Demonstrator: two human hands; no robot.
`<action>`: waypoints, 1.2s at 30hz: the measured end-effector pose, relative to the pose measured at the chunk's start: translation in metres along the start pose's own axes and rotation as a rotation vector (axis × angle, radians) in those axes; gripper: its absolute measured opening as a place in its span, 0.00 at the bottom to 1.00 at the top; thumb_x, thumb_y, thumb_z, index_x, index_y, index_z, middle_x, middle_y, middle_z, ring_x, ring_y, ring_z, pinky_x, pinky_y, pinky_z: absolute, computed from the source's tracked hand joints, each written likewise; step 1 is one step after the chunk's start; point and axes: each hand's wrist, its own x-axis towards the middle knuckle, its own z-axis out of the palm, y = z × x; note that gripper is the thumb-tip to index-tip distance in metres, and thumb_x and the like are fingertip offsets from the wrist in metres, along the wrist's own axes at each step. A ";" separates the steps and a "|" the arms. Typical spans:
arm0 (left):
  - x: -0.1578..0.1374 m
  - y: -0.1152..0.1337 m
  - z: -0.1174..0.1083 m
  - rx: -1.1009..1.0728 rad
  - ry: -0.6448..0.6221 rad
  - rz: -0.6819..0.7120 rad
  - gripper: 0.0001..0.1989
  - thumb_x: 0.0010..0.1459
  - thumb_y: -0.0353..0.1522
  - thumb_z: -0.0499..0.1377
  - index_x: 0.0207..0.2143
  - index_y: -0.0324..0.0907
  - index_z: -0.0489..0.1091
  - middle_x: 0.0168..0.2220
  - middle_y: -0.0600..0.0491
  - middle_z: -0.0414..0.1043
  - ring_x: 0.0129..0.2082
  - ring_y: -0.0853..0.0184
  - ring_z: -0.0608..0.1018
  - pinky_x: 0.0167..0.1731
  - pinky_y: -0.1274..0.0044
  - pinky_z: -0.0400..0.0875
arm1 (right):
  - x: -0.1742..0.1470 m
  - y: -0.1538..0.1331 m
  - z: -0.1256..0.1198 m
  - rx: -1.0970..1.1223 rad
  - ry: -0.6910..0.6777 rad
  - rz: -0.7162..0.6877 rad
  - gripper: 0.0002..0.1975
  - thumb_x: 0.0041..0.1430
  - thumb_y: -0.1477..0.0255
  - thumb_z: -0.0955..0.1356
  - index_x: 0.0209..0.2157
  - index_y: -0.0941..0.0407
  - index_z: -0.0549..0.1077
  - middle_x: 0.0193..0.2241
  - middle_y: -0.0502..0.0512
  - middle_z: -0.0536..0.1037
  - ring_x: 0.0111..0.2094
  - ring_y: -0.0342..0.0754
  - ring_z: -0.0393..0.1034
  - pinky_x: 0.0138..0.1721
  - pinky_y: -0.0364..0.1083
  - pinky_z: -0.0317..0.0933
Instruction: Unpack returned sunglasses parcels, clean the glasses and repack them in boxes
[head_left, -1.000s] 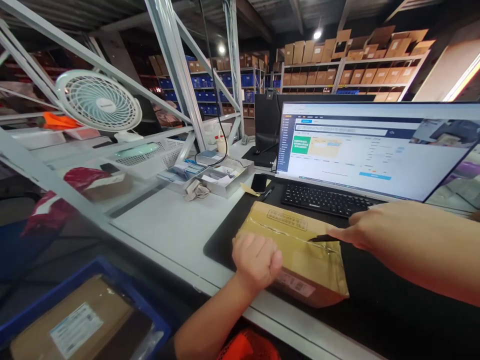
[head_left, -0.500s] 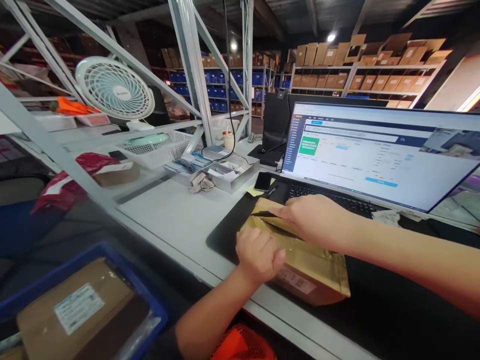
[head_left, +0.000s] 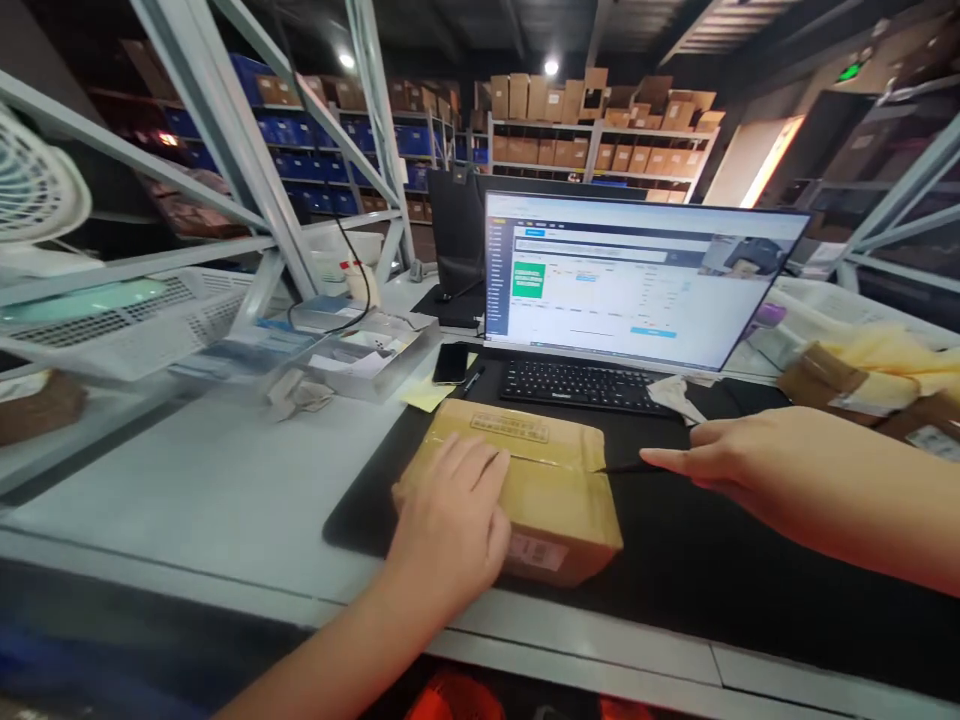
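Note:
A taped brown cardboard box (head_left: 547, 480) lies on a black desk mat (head_left: 675, 560) in front of the keyboard. My left hand (head_left: 454, 515) rests flat on the box's near left part, fingers spread. At the box's right end my right hand (head_left: 750, 465) grips a thin dark blade (head_left: 626, 467), its tip at the tape seam on the right edge.
A monitor (head_left: 637, 280) and black keyboard (head_left: 577, 385) stand behind the box. A phone (head_left: 451, 363), a pen and a yellow note lie to the left, beside a clear tray (head_left: 360, 360) of small items. Wrapped parcels (head_left: 877, 385) sit at right. Metal shelf struts rise at left.
My right hand has gone from the box's left end back to its right end with the blade. My left hand went from a fist to flat. The view swung rightward.

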 end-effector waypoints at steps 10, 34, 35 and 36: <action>0.017 -0.007 0.002 0.127 -0.237 0.121 0.27 0.58 0.50 0.56 0.46 0.35 0.70 0.43 0.38 0.75 0.40 0.49 0.77 0.37 0.60 0.75 | -0.022 0.031 0.052 0.074 0.180 0.235 0.20 0.67 0.71 0.61 0.58 0.48 0.71 0.47 0.52 0.80 0.42 0.50 0.77 0.39 0.47 0.67; 0.031 -0.012 -0.016 -0.176 -0.443 0.022 0.15 0.65 0.43 0.50 0.29 0.44 0.61 0.32 0.52 0.64 0.33 0.60 0.67 0.33 0.71 0.61 | 0.055 0.087 0.156 0.624 0.595 0.381 0.20 0.67 0.74 0.58 0.57 0.61 0.69 0.42 0.64 0.74 0.41 0.51 0.66 0.42 0.50 0.57; 0.030 -0.012 -0.016 -0.169 -0.429 0.027 0.15 0.65 0.43 0.50 0.29 0.44 0.61 0.31 0.52 0.64 0.33 0.61 0.67 0.32 0.71 0.61 | 0.058 0.077 0.156 0.667 0.595 0.372 0.20 0.69 0.71 0.57 0.57 0.60 0.69 0.44 0.63 0.75 0.42 0.51 0.67 0.43 0.49 0.59; 0.030 -0.012 -0.015 -0.159 -0.420 0.029 0.15 0.65 0.43 0.51 0.29 0.44 0.61 0.31 0.52 0.64 0.32 0.61 0.67 0.31 0.71 0.60 | 0.062 0.062 0.154 0.718 0.585 0.352 0.19 0.70 0.67 0.58 0.56 0.59 0.69 0.45 0.60 0.75 0.43 0.49 0.68 0.43 0.48 0.61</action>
